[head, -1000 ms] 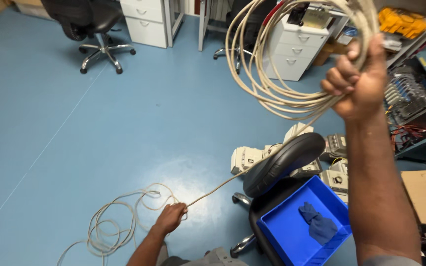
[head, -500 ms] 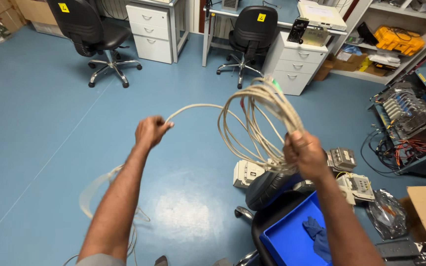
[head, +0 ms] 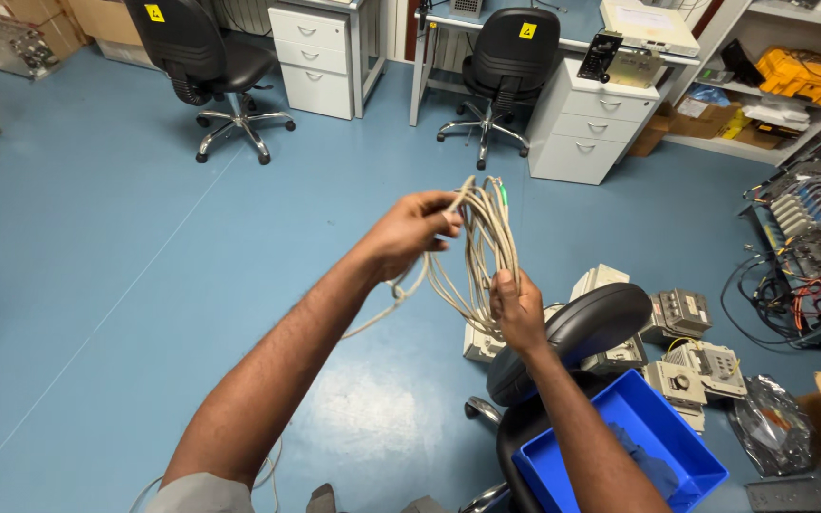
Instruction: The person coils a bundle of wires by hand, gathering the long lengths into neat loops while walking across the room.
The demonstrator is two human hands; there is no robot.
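Cable [head: 483, 249], pale beige and wound into a loose bundle of loops, hangs between both hands above the blue floor [head: 125, 247], just to the near left of the black chair [head: 577, 328] that carries the blue bin [head: 662, 446]. The left hand [head: 410, 231] is closed around the upper part of the coil, fingers pinching several strands together near the top of the loops. The right hand [head: 517, 309] is clamped on the lower part of the same coil, directly beside the chair's backrest. One loose strand drops from the left hand past the forearm toward the floor, left of the chair. Grey electrical units [head: 691, 337] lie on the floor right of the chair. Beyond the chair, at the far wall, stand a white drawer cabinet [head: 589, 128] and two more black office chairs [head: 496, 66]
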